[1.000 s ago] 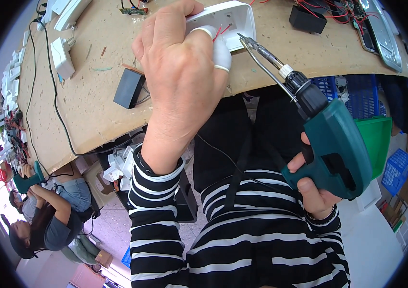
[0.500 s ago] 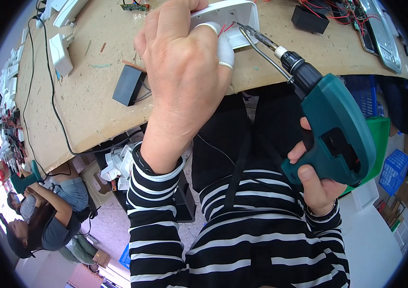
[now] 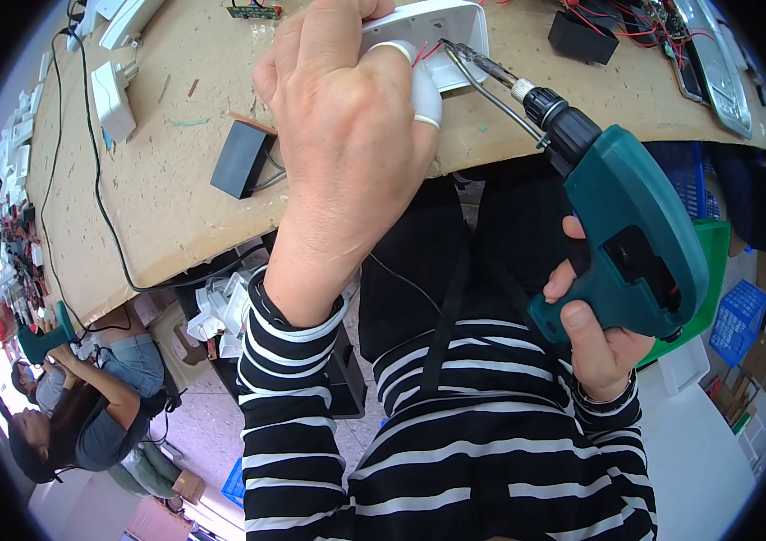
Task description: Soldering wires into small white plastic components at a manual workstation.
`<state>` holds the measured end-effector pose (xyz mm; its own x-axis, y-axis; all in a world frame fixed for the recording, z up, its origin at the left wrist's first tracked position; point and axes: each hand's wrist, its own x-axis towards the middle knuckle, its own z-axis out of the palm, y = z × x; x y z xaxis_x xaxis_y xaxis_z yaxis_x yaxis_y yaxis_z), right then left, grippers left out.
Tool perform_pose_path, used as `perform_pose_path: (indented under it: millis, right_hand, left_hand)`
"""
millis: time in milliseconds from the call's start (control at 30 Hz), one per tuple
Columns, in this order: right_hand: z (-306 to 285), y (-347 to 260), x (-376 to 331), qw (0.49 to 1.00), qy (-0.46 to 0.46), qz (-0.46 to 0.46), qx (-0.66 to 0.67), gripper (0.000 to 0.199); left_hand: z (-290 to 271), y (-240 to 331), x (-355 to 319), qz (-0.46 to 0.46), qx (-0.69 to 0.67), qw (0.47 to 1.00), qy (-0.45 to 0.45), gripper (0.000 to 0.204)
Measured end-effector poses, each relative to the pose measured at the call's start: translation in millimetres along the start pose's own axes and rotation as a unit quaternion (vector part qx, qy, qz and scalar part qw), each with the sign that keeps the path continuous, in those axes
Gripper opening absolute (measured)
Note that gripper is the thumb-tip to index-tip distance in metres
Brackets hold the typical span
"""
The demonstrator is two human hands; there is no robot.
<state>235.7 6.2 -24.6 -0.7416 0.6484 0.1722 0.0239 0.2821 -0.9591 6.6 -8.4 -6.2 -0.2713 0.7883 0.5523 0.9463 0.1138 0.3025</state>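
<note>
A white plastic casing (image 3: 475, 36) lies open at the far edge of the view. My left hand (image 3: 347, 117) is closed at its near side, with white finger covers on at least two digits; its fingertips are partly hidden. Thin red wires (image 3: 428, 54) show inside the casing beside the covered fingers. My right hand (image 3: 595, 347) grips the handle of a green soldering gun (image 3: 640, 212). The gun's dark tip and the bent metal tube (image 3: 500, 101) alongside it reach into the casing, close to the wire ends. Whether the tip touches a wire, I cannot tell.
Left of my wrist sits a black box (image 3: 243, 160) with a grey cable. A white plug adapter (image 3: 112, 101) and a black cord (image 3: 99, 194) lie farther left. Wired parts and a black block (image 3: 581, 38) occupy the right. Another person (image 3: 108, 424) works at left.
The soldering gun has tilted slightly, its tip staying inside the casing. My left hand and the casing have shifted very slightly right.
</note>
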Motion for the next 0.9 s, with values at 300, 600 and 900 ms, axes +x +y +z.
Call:
perform_pose_path:
  millis: [300, 600, 900]
  right_hand:
    - [3.7, -5.2, 0.3, 0.997, 0.025, 0.051, 0.046, 0.066]
    - [4.3, -10.1, 0.2, 0.998, 0.026, 0.053, 0.038, 0.05]
    - [3.0, -9.5, -0.3, 0.997, 0.014, 0.059, 0.041, 0.044]
  left_hand:
    - [0.4, -0.5, 0.3, -0.006, -0.002, 1.0, -0.003, 0.01]
    - [0.8, 0.8, 1.1, -0.02, -0.016, 1.0, -0.001, 0.009]
    - [1.1, -0.1, 0.9, -0.004, -0.002, 1.0, 0.01, 0.009]
